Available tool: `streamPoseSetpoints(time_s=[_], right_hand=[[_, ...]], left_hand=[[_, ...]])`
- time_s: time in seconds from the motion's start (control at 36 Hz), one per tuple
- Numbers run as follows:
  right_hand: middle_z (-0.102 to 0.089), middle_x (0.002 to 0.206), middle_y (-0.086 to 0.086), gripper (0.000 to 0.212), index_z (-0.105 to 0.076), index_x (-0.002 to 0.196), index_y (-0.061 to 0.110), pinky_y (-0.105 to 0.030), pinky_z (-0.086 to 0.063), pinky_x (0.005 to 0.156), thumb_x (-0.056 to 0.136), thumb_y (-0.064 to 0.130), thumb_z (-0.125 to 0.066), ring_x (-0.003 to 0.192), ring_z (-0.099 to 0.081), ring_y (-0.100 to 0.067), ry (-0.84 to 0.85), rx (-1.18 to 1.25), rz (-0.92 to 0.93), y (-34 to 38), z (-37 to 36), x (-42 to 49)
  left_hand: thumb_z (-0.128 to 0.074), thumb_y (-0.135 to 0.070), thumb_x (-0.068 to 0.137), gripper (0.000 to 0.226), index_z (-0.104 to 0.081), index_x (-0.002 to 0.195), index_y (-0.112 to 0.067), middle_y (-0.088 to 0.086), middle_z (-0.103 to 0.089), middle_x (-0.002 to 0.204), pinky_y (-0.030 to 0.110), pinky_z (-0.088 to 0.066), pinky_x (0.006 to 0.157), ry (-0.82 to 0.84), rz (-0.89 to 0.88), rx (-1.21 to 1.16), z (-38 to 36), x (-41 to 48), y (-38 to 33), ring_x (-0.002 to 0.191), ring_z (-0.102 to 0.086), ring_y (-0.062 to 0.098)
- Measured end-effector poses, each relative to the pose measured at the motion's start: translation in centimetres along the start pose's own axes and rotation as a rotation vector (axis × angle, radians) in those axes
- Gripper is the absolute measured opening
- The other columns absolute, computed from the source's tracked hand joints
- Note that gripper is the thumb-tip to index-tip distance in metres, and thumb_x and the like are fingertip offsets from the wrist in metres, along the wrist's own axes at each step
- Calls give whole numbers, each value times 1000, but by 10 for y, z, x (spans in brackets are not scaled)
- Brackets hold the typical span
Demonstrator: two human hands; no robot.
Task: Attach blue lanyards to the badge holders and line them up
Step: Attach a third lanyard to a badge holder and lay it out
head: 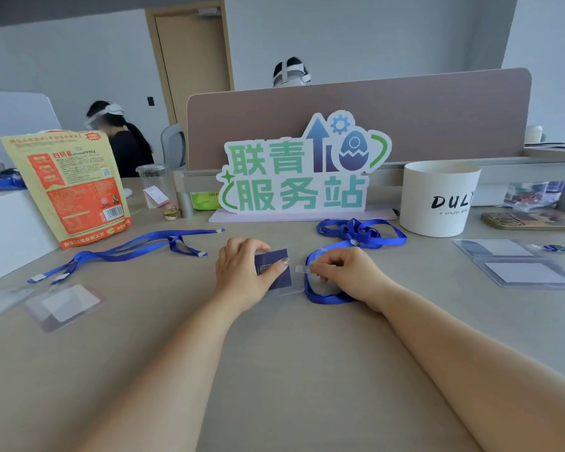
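Note:
At the middle of the table my left hand (pixel 240 272) grips a clear badge holder (pixel 279 264) with a dark blue card inside, thumb on top of it. My right hand (pixel 343 272) pinches the clear clip end of a blue lanyard (pixel 327 298) right at the holder's right edge. That lanyard loops under my right wrist and runs back to a tangle of blue lanyards (pixel 361 233). More blue lanyards (pixel 124 249) lie stretched out at the left.
Clear badge holders (pixel 62 305) lie at the front left, and two more badge holders (pixel 519 262) at the right. A green sign (pixel 294 177), a white tub (pixel 437 197), a yellow-orange bag (pixel 75 187) and a phone (pixel 532 220) stand behind. Two people sit beyond.

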State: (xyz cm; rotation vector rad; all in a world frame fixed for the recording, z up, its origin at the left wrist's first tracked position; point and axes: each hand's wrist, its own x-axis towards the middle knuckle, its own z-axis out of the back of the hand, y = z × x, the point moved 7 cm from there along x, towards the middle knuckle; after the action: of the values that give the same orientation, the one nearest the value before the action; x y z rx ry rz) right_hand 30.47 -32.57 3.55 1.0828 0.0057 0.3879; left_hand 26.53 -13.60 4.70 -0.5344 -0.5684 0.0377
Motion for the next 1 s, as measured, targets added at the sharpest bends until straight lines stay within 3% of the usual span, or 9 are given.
streamPoseSetpoints(time_s=[0.08, 0.39, 0.53, 0.64, 0.72, 0.83, 0.92, 1.0], right_hand=[[-56, 61, 9, 21, -61, 69, 18, -5, -30, 44, 90, 20, -60, 43, -40, 1, 24, 4, 36, 4, -1, -1], [-54, 71, 6, 18, -59, 87, 14, -4, -33, 52, 99, 17, -46, 46, -43, 9, 158, -51, 105, 12, -12, -4], [-56, 72, 8, 23, -56, 79, 19, -3, -34, 54, 99, 17, -45, 51, -45, 8, 171, -68, 102, 13, -15, -4], [-57, 71, 11, 24, -56, 77, 22, -5, -33, 51, 99, 20, -46, 49, -43, 7, 146, -68, 84, 11, -15, -3], [-57, 71, 11, 25, -56, 76, 24, -9, -31, 48, 99, 22, -45, 55, -39, -4, 113, -49, 55, 10, -11, -2], [-57, 71, 8, 27, -58, 74, 23, -7, -33, 48, 98, 21, -46, 57, -39, -8, 77, 44, 13, 9, -6, -1], [-58, 70, 7, 23, -64, 80, 18, -15, -36, 60, 97, 22, -49, 59, -43, -7, 84, 106, -31, 6, -5, 1], [-59, 69, 6, 24, -66, 78, 19, -20, -35, 62, 96, 22, -51, 57, -43, -8, 88, 172, -65, 4, -4, 2]], left_hand=[[-69, -45, 79, 38, -59, 109, -22, 0, -46, 117, 21, -24, 92, -1, 2, -11, 0, 0, 0, 116, -39, 21], [-66, -46, 82, 37, -59, 111, -25, -1, -45, 118, 24, -24, 97, 33, -24, 37, -1, -3, -3, 117, -39, 21], [-62, -47, 86, 28, -62, 110, -34, -5, -47, 116, 28, -24, 95, 52, -69, 123, -5, -4, -7, 114, -40, 20], [-65, -26, 86, 3, -67, 88, -26, -11, -55, 94, 27, -37, 82, 55, -137, -28, -6, -5, -20, 93, -52, 13], [-63, -13, 86, 6, -66, 85, -18, -10, -59, 85, 19, -42, 73, 89, -109, -258, -10, -8, -27, 77, -56, 7], [-63, -11, 88, 11, -69, 89, -20, -6, -65, 91, 3, -39, 71, 103, -100, -423, -12, -11, -32, 80, -58, -4], [-64, -14, 88, 14, -71, 94, -24, -10, -65, 94, 4, -39, 76, 109, -130, -427, -12, -12, -34, 89, -58, -4], [-64, -18, 89, 18, -71, 102, -26, -14, -67, 101, 12, -44, 86, 117, -130, -402, -13, -11, -32, 98, -59, 0]])
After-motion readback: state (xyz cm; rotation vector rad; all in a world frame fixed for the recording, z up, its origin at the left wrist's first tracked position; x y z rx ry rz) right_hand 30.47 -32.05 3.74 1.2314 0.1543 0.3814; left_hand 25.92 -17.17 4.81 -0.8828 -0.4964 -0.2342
